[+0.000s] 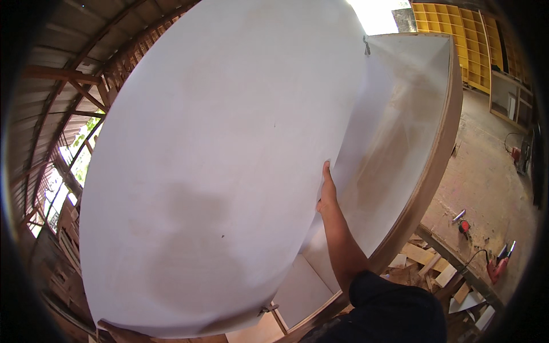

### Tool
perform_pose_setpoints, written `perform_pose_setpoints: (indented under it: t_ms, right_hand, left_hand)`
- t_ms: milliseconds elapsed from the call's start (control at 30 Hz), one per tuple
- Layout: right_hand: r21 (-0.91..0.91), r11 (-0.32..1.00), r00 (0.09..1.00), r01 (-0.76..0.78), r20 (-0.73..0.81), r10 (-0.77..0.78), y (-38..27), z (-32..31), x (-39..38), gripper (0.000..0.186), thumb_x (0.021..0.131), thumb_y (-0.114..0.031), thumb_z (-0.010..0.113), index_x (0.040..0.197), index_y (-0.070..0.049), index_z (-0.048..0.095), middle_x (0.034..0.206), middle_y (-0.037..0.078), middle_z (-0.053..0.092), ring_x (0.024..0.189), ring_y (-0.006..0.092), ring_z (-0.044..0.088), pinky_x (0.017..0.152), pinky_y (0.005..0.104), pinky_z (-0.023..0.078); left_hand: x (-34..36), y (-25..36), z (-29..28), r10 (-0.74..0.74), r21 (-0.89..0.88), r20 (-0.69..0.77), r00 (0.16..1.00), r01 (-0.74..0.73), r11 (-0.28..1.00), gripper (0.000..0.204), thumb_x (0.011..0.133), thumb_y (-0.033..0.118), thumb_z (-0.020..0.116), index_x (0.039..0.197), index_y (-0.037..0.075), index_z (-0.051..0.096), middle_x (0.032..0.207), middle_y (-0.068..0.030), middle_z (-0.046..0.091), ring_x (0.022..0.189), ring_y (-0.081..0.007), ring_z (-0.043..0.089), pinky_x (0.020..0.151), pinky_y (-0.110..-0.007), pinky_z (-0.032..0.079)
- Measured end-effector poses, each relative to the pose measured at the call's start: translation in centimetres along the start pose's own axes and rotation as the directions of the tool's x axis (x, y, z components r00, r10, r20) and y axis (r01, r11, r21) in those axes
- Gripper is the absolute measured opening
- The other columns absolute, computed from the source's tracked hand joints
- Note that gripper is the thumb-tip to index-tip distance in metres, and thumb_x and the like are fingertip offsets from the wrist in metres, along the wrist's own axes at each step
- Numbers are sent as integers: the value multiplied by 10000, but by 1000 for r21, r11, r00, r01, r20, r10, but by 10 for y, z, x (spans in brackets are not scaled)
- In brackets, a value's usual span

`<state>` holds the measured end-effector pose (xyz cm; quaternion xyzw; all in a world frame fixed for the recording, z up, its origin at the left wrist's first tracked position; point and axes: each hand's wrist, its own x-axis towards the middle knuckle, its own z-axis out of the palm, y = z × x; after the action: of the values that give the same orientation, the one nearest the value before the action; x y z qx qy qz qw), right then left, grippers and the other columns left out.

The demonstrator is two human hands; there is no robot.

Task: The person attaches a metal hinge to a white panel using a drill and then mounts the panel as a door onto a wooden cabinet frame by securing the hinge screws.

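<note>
A large white panel [200, 114] stands raised, hinged by metal hinges [266, 309] to a wood-edged cabinet [420, 131] with a pale interior. My right hand [325, 188] grips the panel's right edge about midway along, thumb showing and fingers mostly hidden. At the lower left, my left hand [114, 331] holds the panel's bottom corner, partly cut off by the frame. A soft shadow falls across the panel's lower half.
A worktable [474, 171] on the right bears a red power tool [496, 268], a red round object [464, 226] and cords. Wood offcuts [426, 257] lie below it. Yellow compartmented shelving [457, 40] stands behind, and roof beams [68, 74] run along the left.
</note>
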<state>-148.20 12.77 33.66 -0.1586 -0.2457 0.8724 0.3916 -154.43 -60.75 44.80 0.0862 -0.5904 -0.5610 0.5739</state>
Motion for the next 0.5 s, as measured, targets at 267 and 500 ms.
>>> perform_pose_setpoints:
  t_ms: [267, 500]
  right_hand:
    - [-5, 999, 999, 31, 40, -31, 7, -6, 33, 1127, 945, -820, 632, 1687, -22, 344, 1689, 202, 435, 1554, 361, 430, 1255, 533, 374]
    - [-255, 967, 999, -14, -51, 1, 32, -11, 83, 1219, 915, -913, 549, 1696, -7, 310, 1742, 192, 356, 1557, 374, 428, 1251, 550, 377]
  left_hand:
    - [-28, 40, 55, -176, -63, 43, 983, 178, 982, 806, 1090, 639, 558, 1452, -80, 596, 1414, -250, 625, 1200, -365, 621, 1009, -477, 529]
    - [-30, 32, 91, -259, -60, 47, 965, 261, 963, 959, 1026, 770, 521, 1548, -33, 560, 1555, -235, 587, 1340, -411, 617, 1128, -516, 521]
